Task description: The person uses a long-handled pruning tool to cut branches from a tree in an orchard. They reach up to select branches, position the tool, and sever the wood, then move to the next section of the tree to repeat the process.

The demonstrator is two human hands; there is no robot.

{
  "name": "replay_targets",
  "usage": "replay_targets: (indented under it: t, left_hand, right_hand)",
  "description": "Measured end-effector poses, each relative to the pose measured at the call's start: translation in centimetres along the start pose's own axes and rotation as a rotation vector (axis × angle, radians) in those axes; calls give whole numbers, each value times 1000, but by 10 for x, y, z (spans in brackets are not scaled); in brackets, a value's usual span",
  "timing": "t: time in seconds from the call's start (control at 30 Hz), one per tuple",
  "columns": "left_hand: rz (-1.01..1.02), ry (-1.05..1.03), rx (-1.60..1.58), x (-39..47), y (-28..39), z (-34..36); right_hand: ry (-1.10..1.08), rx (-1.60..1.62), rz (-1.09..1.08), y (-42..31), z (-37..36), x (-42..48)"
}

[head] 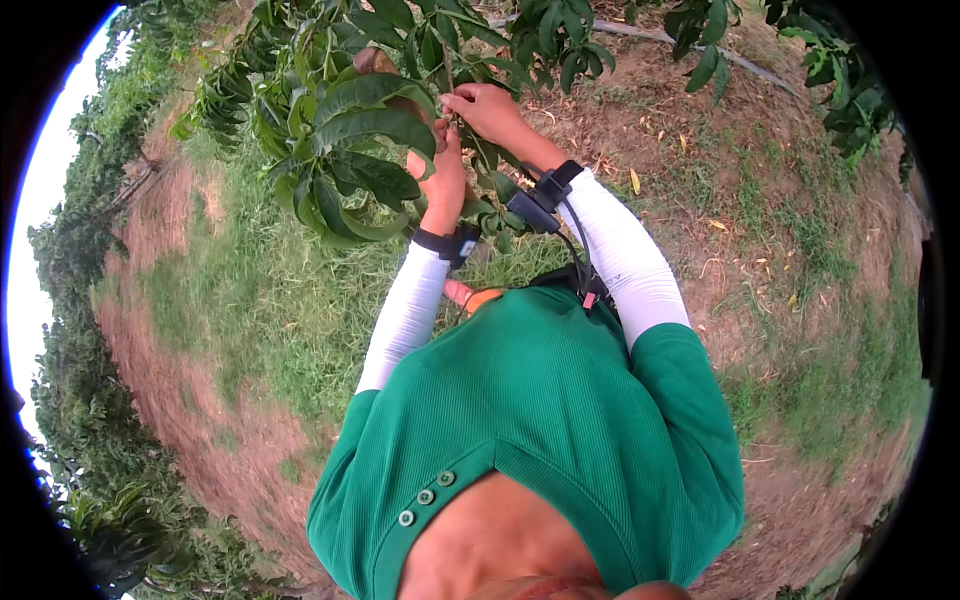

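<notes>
Both my hands are raised among long green leaves (375,135) of a fruit tree, close together at a thin branch. My left hand (442,176) is upright, its fingers closed around a brown object (440,141) that looks like a fruit or a paper fruit bag; leaves partly cover it. Just above and to the right, my right hand (487,112) pinches the thin twig (448,71) between thumb and fingers. Another rounded brown object (375,61) shows among the leaves at upper left. The exact contact at my fingertips is hard to make out.
Black straps with small devices sit on both wrists; a cable (577,232) runs from the right device (532,212) toward my waist. More leafy branches (705,52) hang at upper right. A pale hose or pipe (675,39) crosses the soil behind. Grass (262,300) covers ground at left.
</notes>
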State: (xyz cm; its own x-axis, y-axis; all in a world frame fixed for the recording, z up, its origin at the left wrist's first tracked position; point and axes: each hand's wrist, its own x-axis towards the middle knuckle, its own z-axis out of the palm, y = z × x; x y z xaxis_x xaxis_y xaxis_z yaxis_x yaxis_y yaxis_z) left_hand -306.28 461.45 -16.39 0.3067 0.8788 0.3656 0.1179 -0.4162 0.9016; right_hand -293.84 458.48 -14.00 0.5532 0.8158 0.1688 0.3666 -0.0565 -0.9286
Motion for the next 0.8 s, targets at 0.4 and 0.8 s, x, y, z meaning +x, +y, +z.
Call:
replay_targets:
  t: [0.4,0.8]
  left_hand:
    - [146,64,15,-2,-12,7]
    - [156,72,50,-3,-28,6]
  right_hand:
    - [81,17,12,-1,7,-2]
    - [100,50,-60,7,12,2]
